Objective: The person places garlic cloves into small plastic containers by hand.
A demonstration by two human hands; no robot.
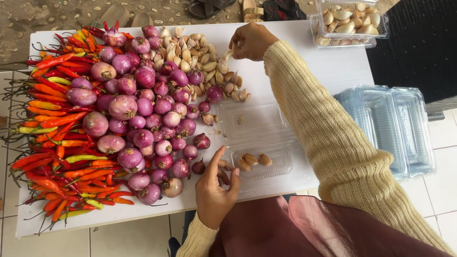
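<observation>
My left hand (pixel 215 190) rests at the table's near edge, fingers spread, touching the corner of an open clear plastic clamshell box (pixel 266 138) that holds three garlic cloves (pixel 251 161). My right hand (pixel 251 40) reaches across to the far side, its fingers closed at the edge of the heap of garlic cloves (pixel 200 59); a pale clove seems to sit in its fingertips. A cream knitted sleeve (pixel 328 138) covers that arm.
A pile of purple shallots (pixel 143 114) fills the table's middle, with red, orange and green chillies (pixel 57 133) to the left. A filled clamshell of garlic (pixel 350 21) stands at the far right corner. Stacked empty clear boxes (pixel 388 126) lie to the right. Sandals (pixel 223 7) lie beyond the white table (pixel 342 71).
</observation>
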